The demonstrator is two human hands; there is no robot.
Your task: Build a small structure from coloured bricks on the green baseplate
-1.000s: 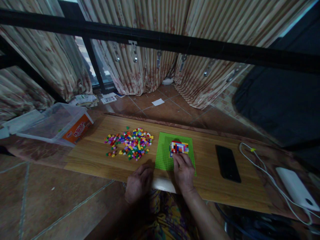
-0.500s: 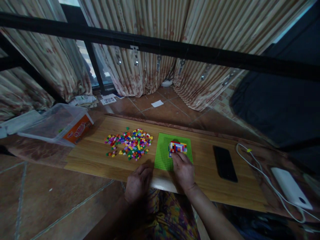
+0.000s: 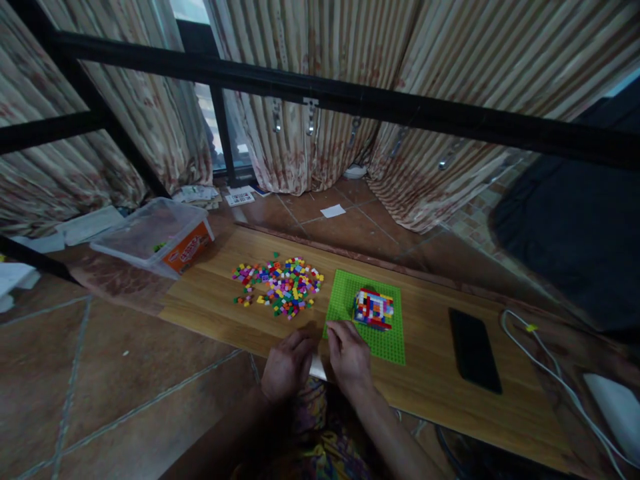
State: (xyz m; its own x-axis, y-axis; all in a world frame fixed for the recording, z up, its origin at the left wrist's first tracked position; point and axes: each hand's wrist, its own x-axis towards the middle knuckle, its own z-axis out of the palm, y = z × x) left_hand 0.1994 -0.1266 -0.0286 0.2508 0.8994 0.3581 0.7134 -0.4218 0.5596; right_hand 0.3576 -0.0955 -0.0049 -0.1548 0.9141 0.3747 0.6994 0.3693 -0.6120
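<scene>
My right hand [image 3: 350,360] has its fingers pinched together over the lower left corner of the green baseplate [image 3: 390,350]. Whatever sits between those fingertips is too small to make out. On the baseplate stands a small block model [image 3: 374,309] of red, white, blue and yellow toy bricks, just beyond my right hand and apart from it. Close by on the left, my left hand [image 3: 287,365] is curled at the board's near edge, and its fingers hide anything inside. A pile of loose coloured toy bricks [image 3: 295,287] lies left of the baseplate.
A wooden board [image 3: 210,313] carries these things. A clear plastic box [image 3: 135,230] with an orange label stands at its left end. To the right are a black phone [image 3: 475,350], a white cable [image 3: 555,373] and a white device [image 3: 615,413]. A black rail [image 3: 350,97] crosses ahead.
My right hand has left the block model and come back toward my left hand, uncovering the model's near side. The camera view has turned slightly, shifting the scene rightward.
</scene>
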